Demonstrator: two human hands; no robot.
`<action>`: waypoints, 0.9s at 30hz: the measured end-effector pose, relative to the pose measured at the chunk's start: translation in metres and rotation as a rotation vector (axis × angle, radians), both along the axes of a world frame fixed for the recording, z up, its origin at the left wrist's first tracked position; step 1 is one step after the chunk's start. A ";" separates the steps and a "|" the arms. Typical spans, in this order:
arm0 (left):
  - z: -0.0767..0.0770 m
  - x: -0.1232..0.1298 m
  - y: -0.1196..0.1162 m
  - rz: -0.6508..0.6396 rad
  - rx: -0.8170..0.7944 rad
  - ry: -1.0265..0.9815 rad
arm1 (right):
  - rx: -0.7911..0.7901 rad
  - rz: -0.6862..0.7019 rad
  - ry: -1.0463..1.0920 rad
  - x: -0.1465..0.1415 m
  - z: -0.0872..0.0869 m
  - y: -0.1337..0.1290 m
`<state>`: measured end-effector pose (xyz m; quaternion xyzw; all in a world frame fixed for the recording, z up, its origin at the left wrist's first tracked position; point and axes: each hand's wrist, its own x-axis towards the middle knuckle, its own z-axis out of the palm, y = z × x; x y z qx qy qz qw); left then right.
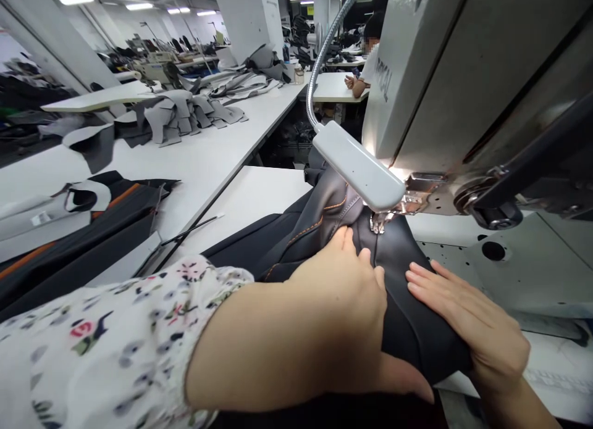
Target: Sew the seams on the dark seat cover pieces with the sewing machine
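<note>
A black leather-like cover piece (398, 293) with orange stitching lies under the presser foot (377, 223) of a sewing machine (430, 65). My left hand (343, 293) rests flat on the cover just left of and in front of the foot, fingers stretched forward and thumb pointing right. To the right of the foot, my right hand (467, 318) lies on the cover's right edge with its fingers extended. Neither hand grasps the material. The needle is hard to make out behind the foot and lamp.
A grey lamp (359, 166) on a flexible neck hangs close above the foot. Grey cut pieces (185, 114) lie on the long white table (222, 151). Black-and-orange panels (115, 225) are at left. Another person's hand (356, 85) shows at a table behind.
</note>
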<state>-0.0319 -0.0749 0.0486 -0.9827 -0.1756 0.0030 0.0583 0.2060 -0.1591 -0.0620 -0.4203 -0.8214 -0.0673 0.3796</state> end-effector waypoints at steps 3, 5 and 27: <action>0.002 0.001 0.007 0.034 -0.032 -0.009 | 0.024 -0.012 -0.003 0.002 0.003 0.008; 0.004 0.002 0.012 0.038 -0.047 -0.010 | 0.043 -0.014 0.010 0.003 0.004 0.013; -0.012 -0.016 0.057 0.074 -0.283 -0.032 | 0.197 -0.094 0.013 -0.001 -0.009 0.052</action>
